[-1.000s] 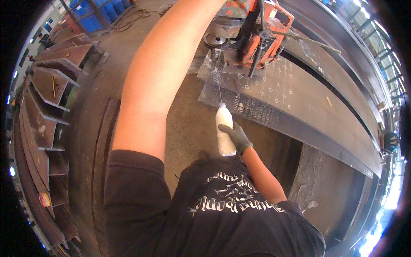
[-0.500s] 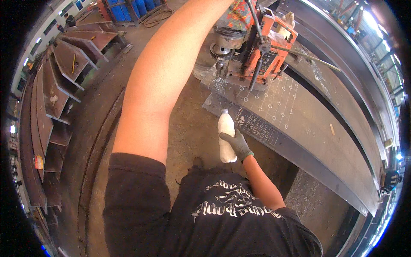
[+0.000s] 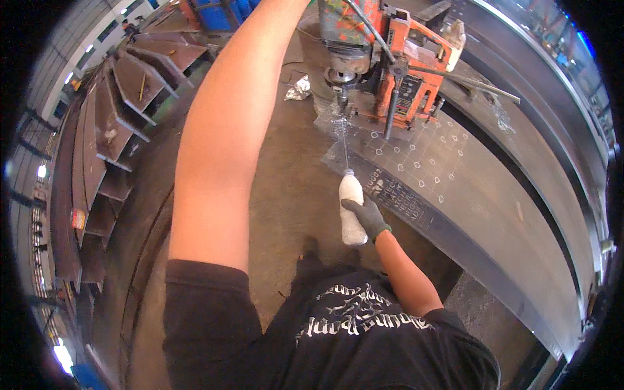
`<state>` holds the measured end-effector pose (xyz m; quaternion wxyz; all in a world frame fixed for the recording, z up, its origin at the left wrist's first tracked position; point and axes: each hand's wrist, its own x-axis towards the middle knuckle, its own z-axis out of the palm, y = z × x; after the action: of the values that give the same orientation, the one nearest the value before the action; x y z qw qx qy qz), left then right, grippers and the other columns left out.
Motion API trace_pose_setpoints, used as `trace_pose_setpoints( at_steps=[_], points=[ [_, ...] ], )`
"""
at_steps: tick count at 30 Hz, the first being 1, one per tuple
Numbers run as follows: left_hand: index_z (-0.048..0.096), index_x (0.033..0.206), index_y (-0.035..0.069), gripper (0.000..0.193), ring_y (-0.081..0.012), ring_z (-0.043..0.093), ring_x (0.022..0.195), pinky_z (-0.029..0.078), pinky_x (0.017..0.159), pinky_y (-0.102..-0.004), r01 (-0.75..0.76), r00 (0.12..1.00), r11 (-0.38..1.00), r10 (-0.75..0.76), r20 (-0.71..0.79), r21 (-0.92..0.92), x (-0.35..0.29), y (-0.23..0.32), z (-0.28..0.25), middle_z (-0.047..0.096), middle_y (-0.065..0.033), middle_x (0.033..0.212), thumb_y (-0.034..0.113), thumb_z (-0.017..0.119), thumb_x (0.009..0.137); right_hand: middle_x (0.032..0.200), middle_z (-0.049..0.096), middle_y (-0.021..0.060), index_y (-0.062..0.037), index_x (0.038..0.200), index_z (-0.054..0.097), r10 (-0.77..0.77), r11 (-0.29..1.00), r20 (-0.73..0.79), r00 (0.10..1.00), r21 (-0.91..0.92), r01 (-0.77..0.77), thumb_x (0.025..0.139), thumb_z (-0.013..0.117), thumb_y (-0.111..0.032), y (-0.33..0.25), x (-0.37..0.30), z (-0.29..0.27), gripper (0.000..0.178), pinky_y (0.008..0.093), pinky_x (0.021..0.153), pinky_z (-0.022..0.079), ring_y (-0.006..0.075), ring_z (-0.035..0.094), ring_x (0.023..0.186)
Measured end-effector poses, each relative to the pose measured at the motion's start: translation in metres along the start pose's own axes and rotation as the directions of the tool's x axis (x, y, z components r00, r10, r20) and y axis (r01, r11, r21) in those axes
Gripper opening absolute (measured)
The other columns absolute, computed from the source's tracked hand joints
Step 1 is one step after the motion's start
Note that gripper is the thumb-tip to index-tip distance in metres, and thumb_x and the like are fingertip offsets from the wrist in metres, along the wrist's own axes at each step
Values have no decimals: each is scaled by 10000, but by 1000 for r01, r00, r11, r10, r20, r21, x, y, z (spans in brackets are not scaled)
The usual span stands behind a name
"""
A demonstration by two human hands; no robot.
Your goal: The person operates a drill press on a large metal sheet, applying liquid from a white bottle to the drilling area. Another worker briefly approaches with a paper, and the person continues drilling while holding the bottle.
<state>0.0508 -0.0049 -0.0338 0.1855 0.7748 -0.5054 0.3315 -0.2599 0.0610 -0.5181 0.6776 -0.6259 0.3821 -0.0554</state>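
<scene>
My right hand (image 3: 370, 219), in a dark grey glove, is wrapped round a white plastic squeeze bottle (image 3: 351, 207). The bottle's nozzle points away from me, and a thin stream of liquid (image 3: 346, 140) runs from it toward the drill bit (image 3: 342, 97). That bit hangs under the chuck of an orange drill press (image 3: 406, 68), which stands on a steel beam (image 3: 455, 195). Pale chips or splashes lie round the bit's lower end. My bare left arm (image 3: 221, 143) stretches up past the upper edge beside the machine; its hand is out of the picture.
Chalk circles and grid lines mark the beam right of the drill. A long lever (image 3: 465, 78) sticks out rightward from the machine. Another pale container (image 3: 454, 40) sits behind it. Crumpled foil (image 3: 298, 88) lies at its left. Steel sections (image 3: 123, 97) line the left side.
A stream of liquid now leaves the bottle toward the bit; none showed before. The view has shifted slightly, and the foil has come into sight left of the drill.
</scene>
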Motion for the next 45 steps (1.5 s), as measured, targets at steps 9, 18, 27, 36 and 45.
trace_pose_setpoints(
  at_steps=[9,18,27,36,45],
  points=[
    [791,1078,63,394,-399,759,1052,565,1003,-528,-77,996,997,76,-45,0,-7,-20,7,780,-215,1105,326,498,1087,1338,711,148,0,1502,576,67,980,101,993,181,-85,894,877,-339,-11,-7,-2,759,435,968,587,271,717,1128],
    [814,1129,123,366,-419,761,1073,588,956,-564,111,993,986,-114,-22,-125,-14,1,8,793,-203,1138,355,569,985,1332,673,141,-6,1567,468,-128,906,106,986,418,73,912,860,-254,14,14,-12,803,458,967,600,312,695,1135],
    [805,1149,116,391,-394,768,1082,564,1008,-540,-47,996,999,49,-68,23,3,-8,40,795,-190,1144,372,541,1015,1288,706,120,-32,1531,537,-118,930,74,990,358,84,909,859,-235,23,18,-13,730,434,901,616,282,726,1074],
    [781,1017,29,405,-470,728,1038,560,920,-567,7,997,969,-27,-77,-248,-24,-4,-11,758,-269,1037,357,543,1034,1292,726,161,-7,1516,566,68,986,84,994,144,-80,907,856,-395,-21,-16,-22,779,428,917,610,268,738,1066],
    [785,1030,42,405,-462,728,1066,556,927,-560,-3,992,977,-24,-126,-214,-24,-5,0,765,-257,1063,382,565,1037,1285,728,155,-12,1512,568,-43,988,75,996,150,32,915,850,-384,-3,-9,-22,759,416,924,608,247,733,1056]
  ],
)
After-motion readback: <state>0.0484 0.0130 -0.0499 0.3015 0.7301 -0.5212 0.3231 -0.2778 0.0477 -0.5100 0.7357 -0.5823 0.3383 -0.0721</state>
